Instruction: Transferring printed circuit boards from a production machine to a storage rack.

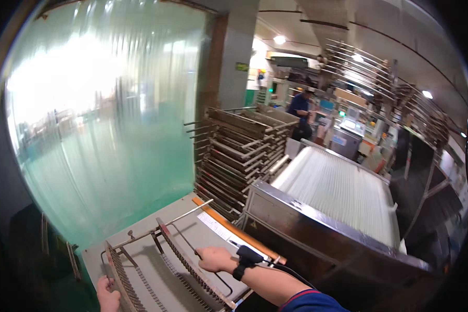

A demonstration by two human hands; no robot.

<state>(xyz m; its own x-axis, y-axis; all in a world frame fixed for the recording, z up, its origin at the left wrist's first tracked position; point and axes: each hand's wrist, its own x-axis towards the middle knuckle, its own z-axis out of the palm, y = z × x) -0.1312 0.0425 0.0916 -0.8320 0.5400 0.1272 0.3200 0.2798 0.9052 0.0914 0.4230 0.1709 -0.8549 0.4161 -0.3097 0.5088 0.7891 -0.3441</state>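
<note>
A metal rack (pixel 190 266) with two toothed, slotted rails lies on a pale grey tabletop (pixel 145 222). A crossbar joins the rails at the far end. My right hand (pixel 216 259) is closed around the bent wire handle along the outer side of the right rail. At the lower left, my left hand (pixel 108 295) is curled at the left rail, its fingers around the wire handle there. Nothing sits in the slots that I can make out. A white printed paper strip (pixel 213 224) lies beyond the right rail, beside an orange-brown edge strip (pixel 234 229).
A tall stack of similar racks (pixel 239 156) stands behind the table, with bars jutting out. To the right is a steel-framed conveyor (pixel 338 190) with white rollers. A translucent strip curtain (pixel 140 166) hangs at left. Farther back stands a person in dark blue (pixel 299 106) near machines.
</note>
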